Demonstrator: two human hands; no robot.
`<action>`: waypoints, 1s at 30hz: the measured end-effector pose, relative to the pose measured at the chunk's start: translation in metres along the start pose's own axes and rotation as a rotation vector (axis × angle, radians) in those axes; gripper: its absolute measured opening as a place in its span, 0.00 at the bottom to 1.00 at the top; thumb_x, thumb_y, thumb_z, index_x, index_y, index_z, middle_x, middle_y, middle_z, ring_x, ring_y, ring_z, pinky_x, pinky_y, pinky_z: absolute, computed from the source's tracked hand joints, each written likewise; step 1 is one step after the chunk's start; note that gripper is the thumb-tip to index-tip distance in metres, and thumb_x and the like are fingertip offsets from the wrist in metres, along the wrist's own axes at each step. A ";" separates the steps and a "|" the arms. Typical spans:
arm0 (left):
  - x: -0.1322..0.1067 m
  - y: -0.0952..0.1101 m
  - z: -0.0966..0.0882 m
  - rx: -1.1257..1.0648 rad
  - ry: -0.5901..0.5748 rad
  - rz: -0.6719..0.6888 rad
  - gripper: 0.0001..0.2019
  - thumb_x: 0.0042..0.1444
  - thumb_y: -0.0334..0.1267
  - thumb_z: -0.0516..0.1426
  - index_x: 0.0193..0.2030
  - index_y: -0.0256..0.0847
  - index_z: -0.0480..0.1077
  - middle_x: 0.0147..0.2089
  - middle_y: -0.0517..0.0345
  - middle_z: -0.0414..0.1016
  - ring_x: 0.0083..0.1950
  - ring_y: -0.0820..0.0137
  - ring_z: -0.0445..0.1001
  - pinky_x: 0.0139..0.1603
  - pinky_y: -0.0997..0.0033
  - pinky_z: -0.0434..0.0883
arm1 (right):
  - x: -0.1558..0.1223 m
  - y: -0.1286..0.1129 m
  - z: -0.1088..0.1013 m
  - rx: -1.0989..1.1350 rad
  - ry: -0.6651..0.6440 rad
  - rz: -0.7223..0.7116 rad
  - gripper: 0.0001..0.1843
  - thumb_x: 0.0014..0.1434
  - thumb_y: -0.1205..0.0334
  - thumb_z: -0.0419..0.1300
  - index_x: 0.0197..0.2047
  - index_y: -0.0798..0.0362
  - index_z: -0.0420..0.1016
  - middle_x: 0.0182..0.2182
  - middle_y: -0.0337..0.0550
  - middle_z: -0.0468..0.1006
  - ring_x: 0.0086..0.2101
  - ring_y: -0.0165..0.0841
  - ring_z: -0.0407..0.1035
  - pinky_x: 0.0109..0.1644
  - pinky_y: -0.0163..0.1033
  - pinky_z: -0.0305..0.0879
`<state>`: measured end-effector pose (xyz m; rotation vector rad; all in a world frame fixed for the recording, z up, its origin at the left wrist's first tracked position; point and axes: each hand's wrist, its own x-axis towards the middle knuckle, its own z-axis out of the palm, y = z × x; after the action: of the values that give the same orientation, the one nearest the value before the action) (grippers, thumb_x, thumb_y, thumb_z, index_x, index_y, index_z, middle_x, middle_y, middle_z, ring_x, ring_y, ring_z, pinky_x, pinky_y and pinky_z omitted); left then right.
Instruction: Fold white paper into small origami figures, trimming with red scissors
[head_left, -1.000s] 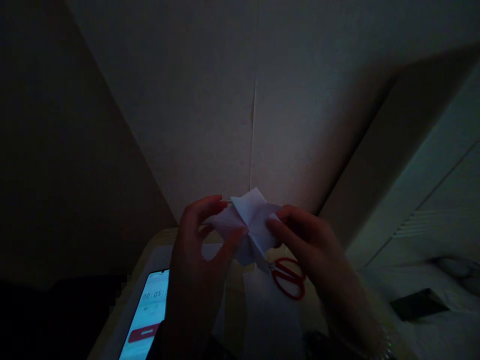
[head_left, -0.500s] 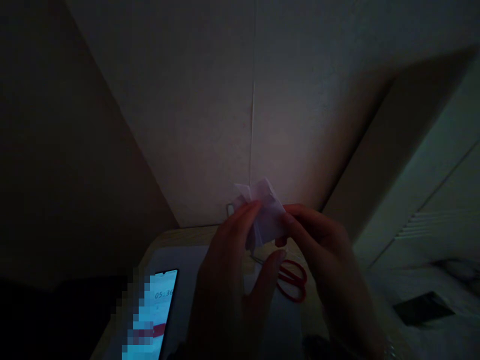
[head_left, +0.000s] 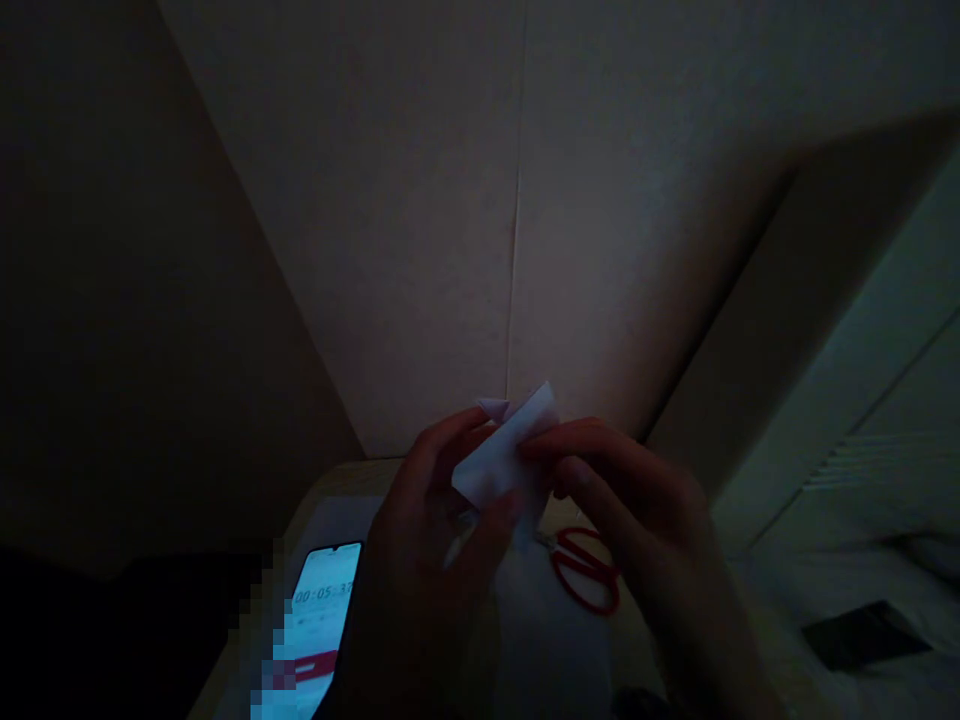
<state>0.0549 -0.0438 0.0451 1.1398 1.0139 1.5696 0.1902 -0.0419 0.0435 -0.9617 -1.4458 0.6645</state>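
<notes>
Between my hands, above the small table, is a piece of folded white paper (head_left: 491,465) with a pointed flap at its upper left. My left hand (head_left: 431,530) grips it from the left, thumb on the near face and fingers behind. The fingertips of my right hand (head_left: 626,480) press on the paper's right side, the index finger lying across its face. Below the paper, scissors (head_left: 592,572) with red handles lie on the table; their blades are mostly hidden.
A lit phone (head_left: 322,610) showing a running timer lies at the table's left. White sheets (head_left: 555,630) cover part of the wooden tabletop (head_left: 341,480). Behind rises a wall (head_left: 420,250); a pale cabinet (head_left: 847,380) stands at the right. A dark flat object (head_left: 866,635) lies lower right.
The folded paper has been turned, so a broad smooth face shows. My left thumb has come up onto it, and my right index finger has moved across its front.
</notes>
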 end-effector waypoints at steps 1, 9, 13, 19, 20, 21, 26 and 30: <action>0.002 0.001 0.000 -0.029 0.029 -0.005 0.15 0.47 0.31 0.66 0.42 0.52 0.77 0.43 0.67 0.83 0.40 0.72 0.82 0.36 0.82 0.76 | -0.001 0.000 0.000 -0.011 0.015 -0.007 0.07 0.61 0.65 0.61 0.37 0.45 0.81 0.33 0.32 0.81 0.34 0.27 0.73 0.38 0.31 0.67; 0.010 -0.001 0.000 -0.103 0.192 -0.073 0.13 0.40 0.32 0.68 0.36 0.44 0.78 0.34 0.61 0.82 0.36 0.67 0.81 0.35 0.74 0.76 | -0.001 0.011 0.002 -0.134 0.171 -0.014 0.07 0.61 0.62 0.62 0.43 0.42 0.75 0.40 0.35 0.77 0.35 0.30 0.72 0.40 0.38 0.68; 0.011 -0.003 0.002 -0.169 0.186 -0.107 0.13 0.38 0.33 0.69 0.34 0.44 0.77 0.31 0.62 0.81 0.36 0.67 0.81 0.35 0.75 0.75 | 0.000 0.012 0.003 -0.139 0.161 -0.019 0.05 0.61 0.62 0.62 0.40 0.43 0.73 0.37 0.35 0.76 0.35 0.31 0.72 0.38 0.39 0.67; 0.012 -0.004 0.004 -0.174 0.158 -0.115 0.09 0.40 0.32 0.67 0.32 0.43 0.77 0.32 0.61 0.83 0.33 0.69 0.80 0.31 0.77 0.73 | -0.001 0.010 0.003 -0.117 0.197 -0.001 0.04 0.60 0.64 0.62 0.34 0.44 0.72 0.31 0.33 0.75 0.31 0.30 0.70 0.35 0.38 0.65; 0.012 -0.004 0.004 -0.181 0.154 -0.127 0.09 0.40 0.32 0.67 0.32 0.43 0.77 0.32 0.61 0.83 0.32 0.70 0.80 0.31 0.77 0.73 | -0.001 0.010 0.003 -0.115 0.198 0.002 0.04 0.60 0.64 0.62 0.34 0.44 0.73 0.31 0.33 0.75 0.32 0.30 0.70 0.35 0.38 0.65; 0.012 -0.003 0.004 -0.182 0.155 -0.138 0.09 0.40 0.32 0.67 0.32 0.43 0.77 0.32 0.61 0.83 0.31 0.70 0.80 0.30 0.78 0.73 | -0.002 0.011 0.002 -0.113 0.196 0.003 0.04 0.60 0.64 0.62 0.34 0.45 0.73 0.31 0.33 0.75 0.32 0.30 0.70 0.36 0.38 0.65; 0.014 -0.002 0.004 -0.143 0.164 -0.137 0.10 0.39 0.31 0.68 0.30 0.44 0.76 0.28 0.64 0.83 0.29 0.71 0.80 0.26 0.80 0.72 | -0.002 0.010 0.002 -0.106 0.162 -0.011 0.04 0.59 0.66 0.62 0.35 0.46 0.73 0.31 0.34 0.74 0.32 0.31 0.70 0.36 0.38 0.65; 0.017 -0.003 0.001 -0.114 0.150 -0.132 0.11 0.38 0.31 0.69 0.30 0.42 0.76 0.24 0.65 0.81 0.25 0.73 0.78 0.25 0.80 0.71 | -0.001 0.007 0.003 -0.097 0.151 -0.035 0.05 0.59 0.67 0.62 0.34 0.47 0.72 0.31 0.35 0.74 0.33 0.32 0.70 0.37 0.38 0.66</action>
<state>0.0534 -0.0270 0.0461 0.8702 1.0614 1.6034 0.1887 -0.0395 0.0366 -1.0373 -1.3680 0.4893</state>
